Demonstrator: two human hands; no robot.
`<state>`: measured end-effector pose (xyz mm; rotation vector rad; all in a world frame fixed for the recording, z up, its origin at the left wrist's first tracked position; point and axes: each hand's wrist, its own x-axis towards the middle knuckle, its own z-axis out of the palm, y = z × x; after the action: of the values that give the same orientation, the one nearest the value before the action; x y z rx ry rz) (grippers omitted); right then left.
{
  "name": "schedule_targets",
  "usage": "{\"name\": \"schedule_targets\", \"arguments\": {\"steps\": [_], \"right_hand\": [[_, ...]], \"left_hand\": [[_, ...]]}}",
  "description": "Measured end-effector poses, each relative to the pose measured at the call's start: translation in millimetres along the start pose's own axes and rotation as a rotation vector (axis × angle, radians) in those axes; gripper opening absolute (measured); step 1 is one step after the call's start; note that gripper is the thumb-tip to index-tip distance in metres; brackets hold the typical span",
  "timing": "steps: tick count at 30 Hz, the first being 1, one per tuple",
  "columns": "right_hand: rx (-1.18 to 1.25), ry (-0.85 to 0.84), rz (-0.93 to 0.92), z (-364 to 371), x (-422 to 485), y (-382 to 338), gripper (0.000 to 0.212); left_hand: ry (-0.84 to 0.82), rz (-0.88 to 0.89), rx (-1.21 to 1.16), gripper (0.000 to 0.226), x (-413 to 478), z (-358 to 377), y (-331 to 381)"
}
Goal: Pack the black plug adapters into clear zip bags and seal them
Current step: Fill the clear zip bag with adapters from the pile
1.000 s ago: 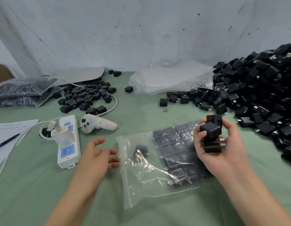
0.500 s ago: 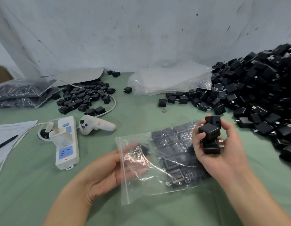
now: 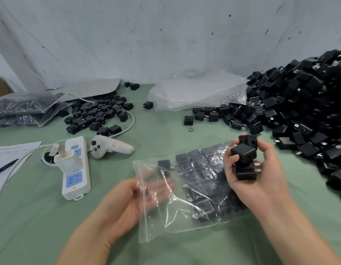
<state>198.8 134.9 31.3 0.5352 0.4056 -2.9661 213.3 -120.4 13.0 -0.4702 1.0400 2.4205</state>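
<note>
Filling is the step in hand, by my reckoning: the clear zip bag (image 3: 185, 213) lies flat on the green tabletop (image 3: 32, 226), unsealed, its mouth turned left, with rows of packed adapters (image 3: 200, 169) already lining its right half. In the head view the left hand (image 3: 125, 203) is at that mouth, its fingers (image 3: 156, 188) straight and relaxed, seen through the plastic. Whether they lie inside the bag or under it I cannot tell. The right hand (image 3: 257, 175) is raised over the bag's far right corner, fingers curled round a clutch of black plug adapters (image 3: 243, 153), prongs showing on one. Next, I'd say, the mouth wants holding wide so that handful can go in beside the rows; the zip comes after. The big heap (image 3: 299, 111) sits just to the right.
</note>
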Motion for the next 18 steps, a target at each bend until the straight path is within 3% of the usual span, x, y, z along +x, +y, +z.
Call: {"name": "schedule_targets", "arguments": {"steps": [5,11,18], "right_hand": [[-0.006,0.003,0.008,-0.1,-0.4,0.2,0.032],[-0.007,0.0,0.011,0.2,0.1,0.8,0.033],[-0.009,-0.009,0.014,-0.5,0.0,1.7,0.031]], "left_hand": [[0.157,0.16,0.096,0.029,-4.2,-1.6,-0.2],[0.011,0.228,0.105,0.05,1.4,5.7,-3.0],[0.042,0.27,-0.022,0.054,8.5,18.1,-8.5]]}}
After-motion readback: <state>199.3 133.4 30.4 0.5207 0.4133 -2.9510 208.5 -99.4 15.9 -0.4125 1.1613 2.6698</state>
